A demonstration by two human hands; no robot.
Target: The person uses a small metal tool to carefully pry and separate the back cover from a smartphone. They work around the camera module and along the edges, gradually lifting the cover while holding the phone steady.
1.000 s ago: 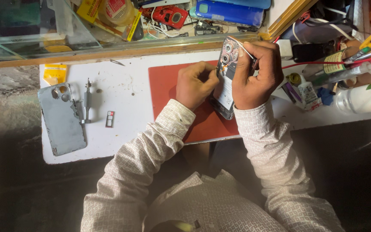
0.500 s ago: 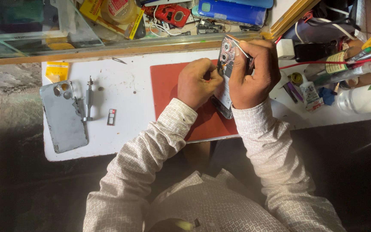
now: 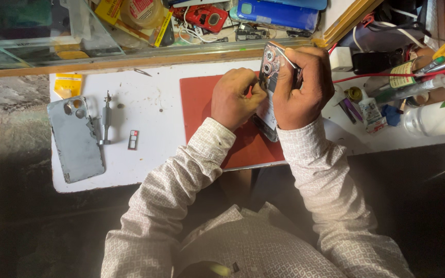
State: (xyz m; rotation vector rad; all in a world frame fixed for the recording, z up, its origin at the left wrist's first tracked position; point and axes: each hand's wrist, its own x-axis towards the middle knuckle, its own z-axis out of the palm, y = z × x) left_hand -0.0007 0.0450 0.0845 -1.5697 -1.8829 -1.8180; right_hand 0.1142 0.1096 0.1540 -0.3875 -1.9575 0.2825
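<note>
Opened phone (image 3: 269,77) showing camera rings and bare internals, tilting over red mat (image 3: 202,103), left hand (image 3: 238,98) fingers closing on its edge, right hand (image 3: 302,85) gripping it with thin tool (image 3: 286,56)

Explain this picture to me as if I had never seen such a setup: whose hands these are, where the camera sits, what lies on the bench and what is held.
The camera sits on a person's head and looks down at their own arms in patterned sleeves. The left hand and the right hand together hold an opened smartphone with its camera lenses showing above a red rectangular work mat. The right hand also holds a thin metal tool against the phone. On the white bench top to the left lie a grey phone back cover, a small metal screwdriver and a tiny dark part. Cluttered bottles and cables sit at the right.
</note>
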